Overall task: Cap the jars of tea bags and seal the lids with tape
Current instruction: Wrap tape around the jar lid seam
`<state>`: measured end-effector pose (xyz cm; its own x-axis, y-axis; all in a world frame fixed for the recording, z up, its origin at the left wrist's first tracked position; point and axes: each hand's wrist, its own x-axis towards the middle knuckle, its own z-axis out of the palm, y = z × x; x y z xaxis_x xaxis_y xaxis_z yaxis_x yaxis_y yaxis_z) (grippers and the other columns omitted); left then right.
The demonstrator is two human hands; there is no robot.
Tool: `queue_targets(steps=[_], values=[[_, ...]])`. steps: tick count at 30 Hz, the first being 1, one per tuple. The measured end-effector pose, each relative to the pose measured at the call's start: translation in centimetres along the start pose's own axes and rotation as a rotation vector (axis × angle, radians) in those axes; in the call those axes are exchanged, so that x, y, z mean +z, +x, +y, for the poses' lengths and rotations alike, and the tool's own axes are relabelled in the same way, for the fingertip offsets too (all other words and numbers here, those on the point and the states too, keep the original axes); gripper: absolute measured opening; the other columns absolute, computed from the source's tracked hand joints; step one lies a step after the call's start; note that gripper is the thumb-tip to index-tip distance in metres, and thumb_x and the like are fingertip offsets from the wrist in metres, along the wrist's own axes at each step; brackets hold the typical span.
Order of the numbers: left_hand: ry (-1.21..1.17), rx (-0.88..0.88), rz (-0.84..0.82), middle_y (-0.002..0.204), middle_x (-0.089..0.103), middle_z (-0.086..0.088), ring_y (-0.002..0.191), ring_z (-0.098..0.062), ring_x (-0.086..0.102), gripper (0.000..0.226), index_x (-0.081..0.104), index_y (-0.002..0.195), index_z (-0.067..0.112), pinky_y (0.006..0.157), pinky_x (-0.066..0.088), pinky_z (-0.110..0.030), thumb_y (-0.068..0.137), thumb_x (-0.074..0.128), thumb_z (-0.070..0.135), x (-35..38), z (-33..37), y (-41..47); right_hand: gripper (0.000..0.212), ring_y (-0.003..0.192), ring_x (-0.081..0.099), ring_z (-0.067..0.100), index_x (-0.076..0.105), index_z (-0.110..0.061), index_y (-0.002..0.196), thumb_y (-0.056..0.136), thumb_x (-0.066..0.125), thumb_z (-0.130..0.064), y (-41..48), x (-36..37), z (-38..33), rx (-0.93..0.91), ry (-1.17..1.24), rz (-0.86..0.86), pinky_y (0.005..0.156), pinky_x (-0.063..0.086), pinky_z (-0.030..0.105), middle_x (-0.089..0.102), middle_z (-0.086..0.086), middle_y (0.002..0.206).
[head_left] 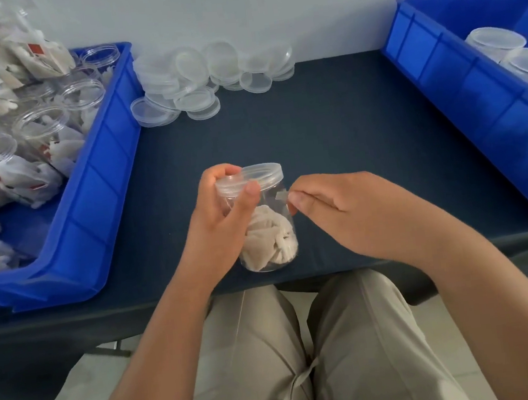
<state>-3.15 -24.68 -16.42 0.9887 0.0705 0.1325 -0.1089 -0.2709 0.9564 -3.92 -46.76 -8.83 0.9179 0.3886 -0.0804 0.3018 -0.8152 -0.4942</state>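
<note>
- Blue plastic bin [108, 145], left edge of the counter [347, 131]: holds clear plastic jars without lids [84, 93], each filled with white paper tea bags. Several tea-bag tags [36, 49] bear a red square; the print on them is too small to read.
- Heap of clear round plastic lids [209, 74]: loose on the dark blue counter against the back wall, just right of the left bin.
- Left hand [221, 214]: fingers wrapped round the neck of the jar, thumb tip pressed on the lid's rim.
- Clear plastic jar of tea bags [270, 238]: centre, at the counter's near edge, tilted in the left hand; whether its base touches the counter cannot be told. Crumpled white tea bags fill its lower half.
- Clear screw lid [264, 173]: on the jar's mouth; threads show beneath it on the left.
- Small strip of clear tape [281, 195]: beside the jar's shoulder, just below the lid.
- Right hand [339, 211]: thumb and forefinger pinch the strip's end, other fingers curled under.
- Second blue plastic bin [460, 85], right edge: 2 capped clear jars [494, 42] visible inside.
- Beige trousers [273, 346]: below the counter edge.
</note>
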Motion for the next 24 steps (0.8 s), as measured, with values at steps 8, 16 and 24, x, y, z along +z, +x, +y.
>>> queue_targets(steps=[8, 16, 24], values=[[0.042, -0.016, -0.006, 0.108, 0.064, 0.034, 0.100, -0.003, 0.070, 0.064, 0.029, 0.142, 0.052, 0.080, 0.054, -0.022, 0.087, 0.053, 0.071, 0.0, 1.3, -1.2, 0.036, 0.069, 0.054, -0.002, 0.065, -0.041, 0.100, 0.111, 0.035, -0.055, 0.8, -0.4, 0.1, 0.002, 0.079, -0.082, 0.063, 0.037, 0.027, 0.058, -0.024, 0.075], [0.131, -0.013, 0.067, 0.100, 0.066, 0.028, 0.093, -0.003, 0.068, 0.056, 0.036, 0.135, 0.054, 0.069, 0.052, -0.019, 0.085, 0.047, 0.075, 0.2, 2.1, -0.9, 0.035, 0.079, 0.058, -0.005, 0.066, -0.044, 0.099, 0.110, 0.036, -0.057, 1.1, -1.0, 0.0, -0.016, 0.071, -0.101, 0.070, 0.042, 0.027, 0.064, -0.025, 0.086], [0.188, 0.019, 0.091, 0.102, 0.067, 0.030, 0.091, -0.001, 0.071, 0.068, 0.036, 0.141, 0.048, 0.074, 0.057, -0.026, 0.083, 0.051, 0.079, 0.1, 2.3, -0.8, 0.037, 0.081, 0.058, -0.003, 0.067, -0.041, 0.098, 0.110, 0.037, -0.057, 1.4, -1.1, -0.1, -0.006, 0.083, -0.137, 0.072, 0.043, 0.027, 0.064, -0.019, 0.084]])
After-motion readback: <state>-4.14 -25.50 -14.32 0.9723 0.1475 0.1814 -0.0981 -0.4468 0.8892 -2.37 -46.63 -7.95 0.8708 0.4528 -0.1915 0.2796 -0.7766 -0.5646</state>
